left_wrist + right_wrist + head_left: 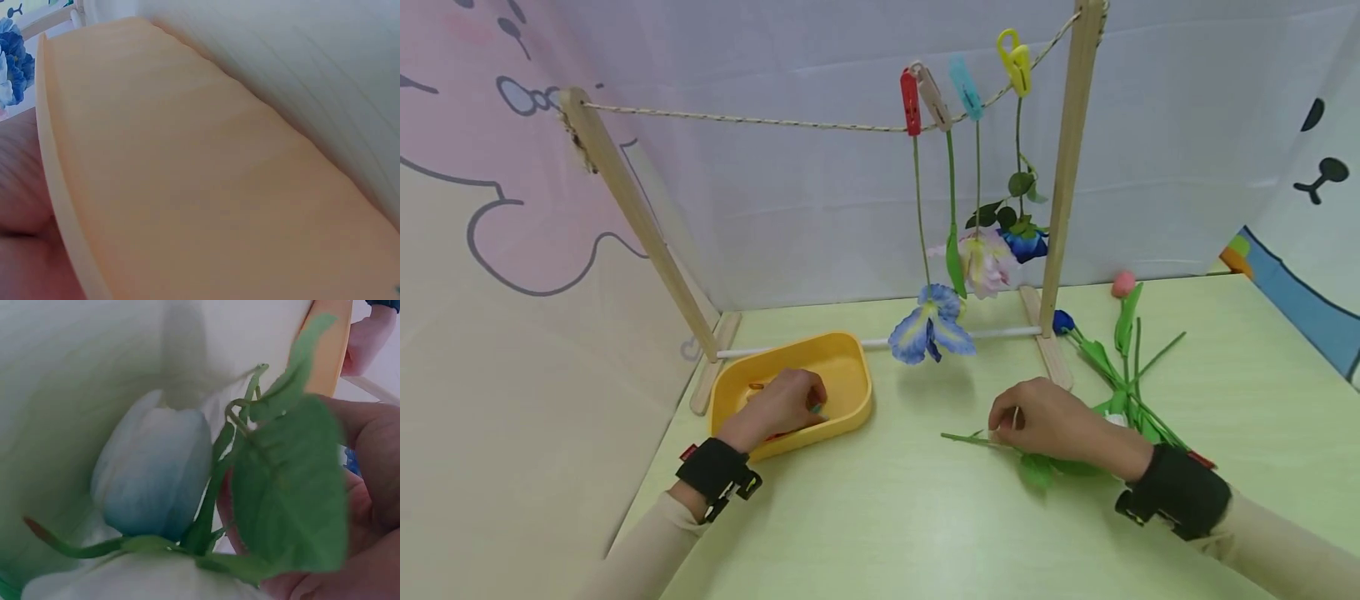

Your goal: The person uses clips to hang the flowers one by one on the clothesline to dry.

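Observation:
My left hand [782,404] reaches into the yellow basket [846,367], its thumb and fingers pinching a small teal clothespin [817,408] that is mostly hidden. In the left wrist view the basket wall [187,156] covers nearly everything. Low over the table, my right hand [1045,421] pinches the green stem [973,439] of an artificial white rose between thumb and fingers. The stem's end points left. The rose's leaves [287,487] and white petals [144,578] show in the right wrist view, beside a pale blue tulip [159,469].
A rope [737,120] runs between two wooden posts [1067,167]. From it hang several flowers upside down by clothespins, among them a blue iris [932,325] on a red clothespin [911,102]. More loose flowers lie on the right, including a pink tulip [1123,284].

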Tool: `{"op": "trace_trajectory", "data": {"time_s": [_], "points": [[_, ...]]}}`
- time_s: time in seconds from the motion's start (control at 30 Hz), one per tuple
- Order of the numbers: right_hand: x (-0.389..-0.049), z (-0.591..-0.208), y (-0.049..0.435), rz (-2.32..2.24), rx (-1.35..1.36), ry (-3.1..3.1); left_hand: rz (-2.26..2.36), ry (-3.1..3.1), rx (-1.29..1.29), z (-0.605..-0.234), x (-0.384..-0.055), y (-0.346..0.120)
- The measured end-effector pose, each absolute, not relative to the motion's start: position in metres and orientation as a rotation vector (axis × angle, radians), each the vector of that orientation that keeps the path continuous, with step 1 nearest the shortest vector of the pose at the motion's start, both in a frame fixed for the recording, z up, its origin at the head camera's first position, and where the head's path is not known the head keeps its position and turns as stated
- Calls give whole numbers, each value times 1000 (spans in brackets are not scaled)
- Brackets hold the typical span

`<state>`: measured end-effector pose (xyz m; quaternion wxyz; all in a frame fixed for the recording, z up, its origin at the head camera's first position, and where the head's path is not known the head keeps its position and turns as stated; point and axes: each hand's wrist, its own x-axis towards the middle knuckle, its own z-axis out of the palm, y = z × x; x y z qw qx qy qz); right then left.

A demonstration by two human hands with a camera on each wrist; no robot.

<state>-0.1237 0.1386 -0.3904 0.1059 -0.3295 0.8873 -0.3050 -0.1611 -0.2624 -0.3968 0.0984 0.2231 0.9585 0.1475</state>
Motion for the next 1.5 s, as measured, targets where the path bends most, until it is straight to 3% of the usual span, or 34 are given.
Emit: {"op": "trace_trajectory", "data": {"time_s": [0.4,1.03,1.5], "points": [[-120,-397,137,-774,-1100,2663,443,2841,530,-396,-161,-259],[-120,-358,122,-1090,-1107,2757,767,2986,558,-387,-163,-256],[-123,-332,131,-1680,-841,2379,1115,3018,532,-376,-163,-255]]}}
